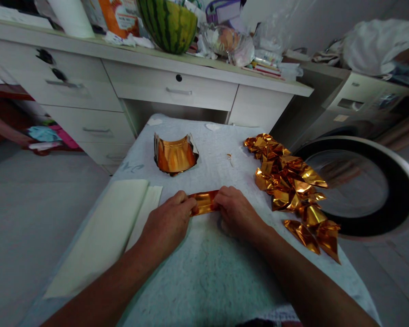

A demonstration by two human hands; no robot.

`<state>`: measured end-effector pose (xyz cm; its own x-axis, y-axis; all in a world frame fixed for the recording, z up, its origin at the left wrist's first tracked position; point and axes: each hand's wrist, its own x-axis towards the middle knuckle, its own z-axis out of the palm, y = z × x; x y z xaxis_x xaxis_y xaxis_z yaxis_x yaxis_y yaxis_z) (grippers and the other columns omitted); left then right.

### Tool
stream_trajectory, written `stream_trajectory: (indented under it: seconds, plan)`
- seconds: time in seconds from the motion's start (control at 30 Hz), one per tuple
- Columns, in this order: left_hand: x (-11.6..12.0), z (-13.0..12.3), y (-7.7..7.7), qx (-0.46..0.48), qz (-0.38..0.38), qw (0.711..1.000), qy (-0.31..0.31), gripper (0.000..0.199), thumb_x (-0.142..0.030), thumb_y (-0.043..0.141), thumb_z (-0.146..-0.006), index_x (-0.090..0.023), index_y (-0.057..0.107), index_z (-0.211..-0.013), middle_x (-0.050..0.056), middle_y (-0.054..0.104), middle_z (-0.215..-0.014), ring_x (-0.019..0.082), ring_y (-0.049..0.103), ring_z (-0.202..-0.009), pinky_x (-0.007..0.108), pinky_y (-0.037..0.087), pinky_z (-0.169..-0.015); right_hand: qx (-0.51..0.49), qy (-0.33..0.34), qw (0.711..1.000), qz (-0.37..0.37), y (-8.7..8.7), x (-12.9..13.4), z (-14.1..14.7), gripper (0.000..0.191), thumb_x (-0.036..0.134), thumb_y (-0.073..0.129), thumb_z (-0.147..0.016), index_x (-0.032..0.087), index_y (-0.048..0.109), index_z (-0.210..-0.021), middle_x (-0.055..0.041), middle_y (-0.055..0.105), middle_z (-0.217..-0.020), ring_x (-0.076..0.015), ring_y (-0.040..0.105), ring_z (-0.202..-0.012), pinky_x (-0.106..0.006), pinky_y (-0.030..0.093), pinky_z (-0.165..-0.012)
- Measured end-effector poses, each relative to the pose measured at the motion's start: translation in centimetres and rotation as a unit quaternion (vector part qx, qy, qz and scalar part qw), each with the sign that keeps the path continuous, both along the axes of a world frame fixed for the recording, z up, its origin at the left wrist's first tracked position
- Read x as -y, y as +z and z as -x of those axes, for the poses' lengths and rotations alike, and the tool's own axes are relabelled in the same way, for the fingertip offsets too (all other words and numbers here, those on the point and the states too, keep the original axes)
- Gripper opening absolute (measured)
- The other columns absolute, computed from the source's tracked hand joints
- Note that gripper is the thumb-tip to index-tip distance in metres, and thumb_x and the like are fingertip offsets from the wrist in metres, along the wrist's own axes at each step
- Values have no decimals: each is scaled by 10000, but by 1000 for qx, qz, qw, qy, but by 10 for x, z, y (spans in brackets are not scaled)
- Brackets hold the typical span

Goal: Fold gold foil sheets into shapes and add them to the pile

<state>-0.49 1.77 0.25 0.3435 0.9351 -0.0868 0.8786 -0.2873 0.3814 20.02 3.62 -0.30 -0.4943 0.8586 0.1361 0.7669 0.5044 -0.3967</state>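
Note:
Between my two hands is a flat strip of shiny gold foil paper [204,203], held just over the cloth-covered table [211,263]. My left hand [173,218] is closed on its left end, thumb on top. The right end is pinched by my right hand [236,209], with fingers curled over it. Beyond them stands a curved stack of gold foil sheets [175,154], bent into an arch. To the right lies a heap of folded gold foil pieces [289,181]. Pale yellow paper sheets [105,222] lie by my left forearm.
A white desk with drawers [177,88] stands behind the table, carrying a cut watermelon [168,25], an orange packet [119,18] and clutter. At right, a washing machine's round door [357,181] hangs open beside the table edge. A small thread-like scrap [229,157] lies on the cloth.

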Motion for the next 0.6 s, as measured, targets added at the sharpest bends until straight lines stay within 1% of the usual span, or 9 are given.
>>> stream_trajectory:
  seconds: [0.1,0.2,0.23,0.3,0.4,0.5,0.6]
  plan:
    - [0,0,1,-4,-6,1000,-5,204,-155,405,-923,-213,601,-938,27,560,-943,180,573,-829,297,409,-688,6,-6,1000,4,3,4,5,192,15,494,-786,174,600,-787,-38,609,-855,-177,524,-841,-293,347,-763]
    - [-1,2,2,-10,-24,1000,-16,203,-134,424,-898,-204,613,-919,46,585,-922,211,567,-864,338,414,-755,34,-44,998,2,9,8,13,105,146,523,-860,172,589,-782,-39,605,-842,-175,522,-810,-299,350,-752]
    - [-2,4,2,-10,-27,999,-19,210,-128,427,-892,-207,620,-923,51,593,-921,222,565,-880,352,413,-773,46,-60,997,-2,11,9,17,118,213,534,-886,171,590,-791,-43,605,-846,-176,517,-798,-304,350,-749]
    - [-3,8,1,-6,-25,999,-21,220,-121,440,-879,-217,628,-941,55,603,-935,237,563,-914,368,414,-798,73,-83,994,-13,13,11,23,201,341,546,-915,172,600,-820,-53,612,-879,-187,510,-798,-316,347,-739]
    - [-4,13,-1,-2,-16,1000,-19,209,-109,460,-854,-207,621,-944,64,603,-958,239,565,-943,368,425,-830,114,-107,987,-25,11,13,30,328,486,543,-913,168,616,-870,-76,618,-918,-217,517,-833,-340,350,-743]
    - [-4,16,-1,9,-13,1000,-22,194,-104,458,-841,-191,610,-923,74,599,-959,236,564,-947,366,432,-853,137,-118,983,-37,7,13,34,403,556,539,-898,163,623,-906,-95,619,-942,-241,524,-868,-359,358,-761]
    - [-4,17,0,26,-10,999,-21,193,-104,454,-825,-187,602,-918,75,601,-952,241,558,-947,374,433,-856,141,-126,981,-47,5,13,36,420,578,567,-873,164,622,-923,-97,614,-952,-254,526,-885,-369,366,-771]
